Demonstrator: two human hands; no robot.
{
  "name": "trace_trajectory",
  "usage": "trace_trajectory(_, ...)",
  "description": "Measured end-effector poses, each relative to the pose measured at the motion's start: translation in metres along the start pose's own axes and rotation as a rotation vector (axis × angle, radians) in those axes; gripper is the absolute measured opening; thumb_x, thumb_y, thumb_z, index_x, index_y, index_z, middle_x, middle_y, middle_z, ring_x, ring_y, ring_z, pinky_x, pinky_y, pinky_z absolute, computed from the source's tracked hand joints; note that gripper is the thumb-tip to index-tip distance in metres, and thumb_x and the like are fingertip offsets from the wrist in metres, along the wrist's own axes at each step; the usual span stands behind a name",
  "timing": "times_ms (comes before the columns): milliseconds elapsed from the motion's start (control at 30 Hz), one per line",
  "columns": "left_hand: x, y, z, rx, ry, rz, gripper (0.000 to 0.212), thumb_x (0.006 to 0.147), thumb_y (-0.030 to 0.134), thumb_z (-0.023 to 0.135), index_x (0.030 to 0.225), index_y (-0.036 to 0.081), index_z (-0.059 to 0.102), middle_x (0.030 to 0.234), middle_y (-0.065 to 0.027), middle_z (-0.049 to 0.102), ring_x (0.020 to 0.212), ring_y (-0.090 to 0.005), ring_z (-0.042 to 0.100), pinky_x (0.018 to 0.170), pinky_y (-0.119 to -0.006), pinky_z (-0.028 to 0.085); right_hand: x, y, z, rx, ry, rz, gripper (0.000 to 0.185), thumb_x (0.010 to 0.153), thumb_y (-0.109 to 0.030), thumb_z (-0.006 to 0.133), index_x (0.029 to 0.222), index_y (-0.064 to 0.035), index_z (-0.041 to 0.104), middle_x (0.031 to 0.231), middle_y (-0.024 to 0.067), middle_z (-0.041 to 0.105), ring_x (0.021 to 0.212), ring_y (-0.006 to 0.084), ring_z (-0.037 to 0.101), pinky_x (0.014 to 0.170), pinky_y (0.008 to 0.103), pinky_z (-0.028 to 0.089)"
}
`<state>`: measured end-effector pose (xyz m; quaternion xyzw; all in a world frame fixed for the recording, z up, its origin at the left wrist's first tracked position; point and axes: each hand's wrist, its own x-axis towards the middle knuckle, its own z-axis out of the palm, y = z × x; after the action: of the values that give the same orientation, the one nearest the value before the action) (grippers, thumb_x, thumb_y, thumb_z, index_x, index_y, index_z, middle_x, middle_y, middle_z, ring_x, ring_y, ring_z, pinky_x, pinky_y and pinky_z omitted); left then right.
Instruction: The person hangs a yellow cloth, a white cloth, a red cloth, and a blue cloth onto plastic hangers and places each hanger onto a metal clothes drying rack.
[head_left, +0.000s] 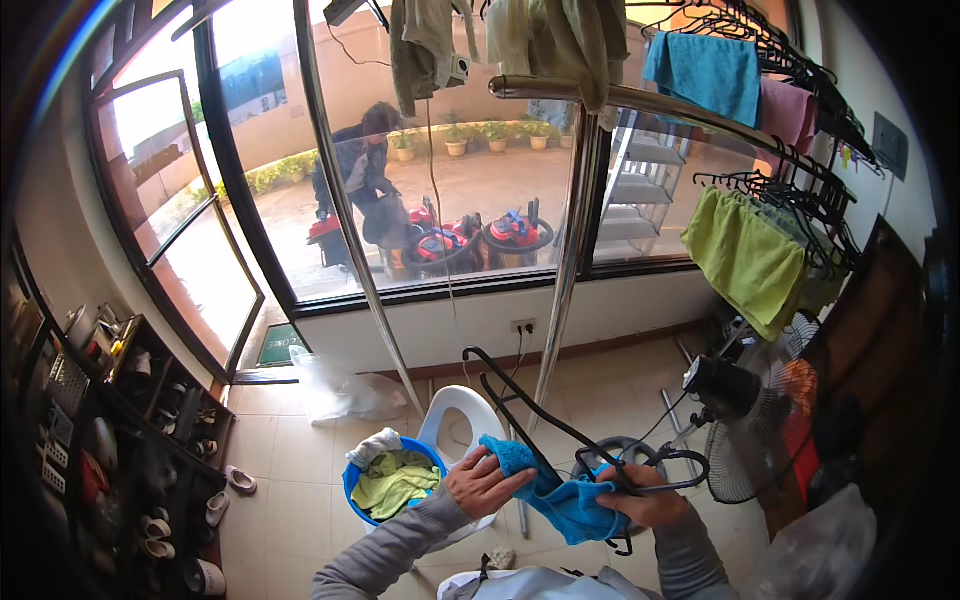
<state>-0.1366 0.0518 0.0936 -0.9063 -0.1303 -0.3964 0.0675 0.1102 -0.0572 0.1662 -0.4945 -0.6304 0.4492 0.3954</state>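
Note:
A blue cloth (566, 510) hangs between my two hands, draped over part of a black plastic hanger (574, 420). My left hand (487, 481) grips the cloth's upper left end. In my right hand (646, 496) are the hanger and the other end of the cloth. More black hanger parts, one with a looped end, stick out around the right hand, and I cannot tell how many hangers there are. Left of my hands a blue basin (349, 480) holds crumpled yellow-green cloths (394, 487) and a whitish one. It stands on a white plastic chair (442, 409).
Chrome rack poles (559, 322) rise ahead. Yellow-green cloths (739, 251) hang on black hangers at right, above an electric fan (724, 386). A shoe rack (169, 405) lines the left side, with slippers (240, 480) on the floor. Beyond the window a person (360, 165) bends beside red vacuum cleaners (442, 244).

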Motion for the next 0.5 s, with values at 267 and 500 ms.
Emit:
trace_trajectory(267, 0.010, -0.001, -0.005, 0.065, -0.083, 0.044, 0.052, 0.070, 0.010, 0.062, 0.119, 0.011, 0.049, 0.095, -0.0020, 0.061, 0.093, -0.0173, 0.057, 0.092, -0.035, 0.037, 0.001, -0.001, 0.005, -0.410, -0.149, -0.147, 0.019, 0.080, -0.009, 0.063, 0.095, 0.0012, 0.056, 0.081, 0.0116, 0.062, 0.075, 0.0167, 0.061, 0.067, 0.0268, 0.048)
trace_trajectory(500, 0.035, 0.008, -0.008, 0.106, -0.329, -0.122, 0.034, 0.076, 0.014, 0.057, 0.109, 0.009, 0.053, 0.076, -0.0032, 0.059, 0.071, -0.0179, 0.059, 0.068, -0.031, 0.044, 0.008, 0.004, 0.009, -0.293, -0.343, -0.273, 0.020, 0.071, 0.001, 0.063, 0.090, 0.0014, 0.058, 0.087, 0.0116, 0.059, 0.075, 0.0263, 0.061, 0.066, 0.0302, 0.049)
